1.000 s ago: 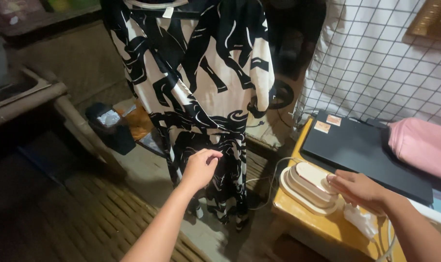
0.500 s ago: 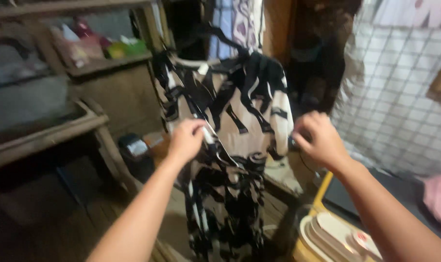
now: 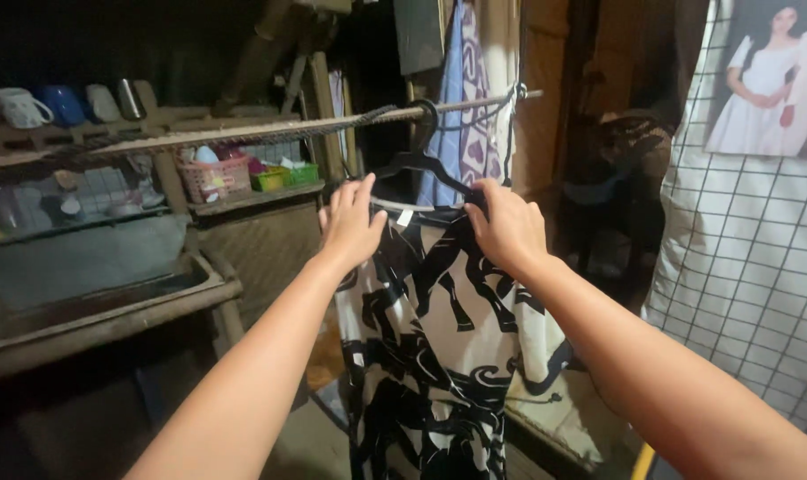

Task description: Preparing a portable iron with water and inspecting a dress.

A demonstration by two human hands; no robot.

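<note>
From the head view, a black-and-white patterned dress (image 3: 439, 356) hangs on a black hanger (image 3: 419, 160) from a horizontal pole (image 3: 243, 133). The left hand (image 3: 350, 222) and right hand (image 3: 508, 227), set apart, each grip a shoulder. It looks light, soft and limp, best held at the hanger's shoulders.

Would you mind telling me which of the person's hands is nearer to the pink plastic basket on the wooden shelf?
Left. The left hand rests on the black-and-white patterned garment's shoulder, right of the pink plastic basket. The right hand is farther right, at the garment's other shoulder.
</note>
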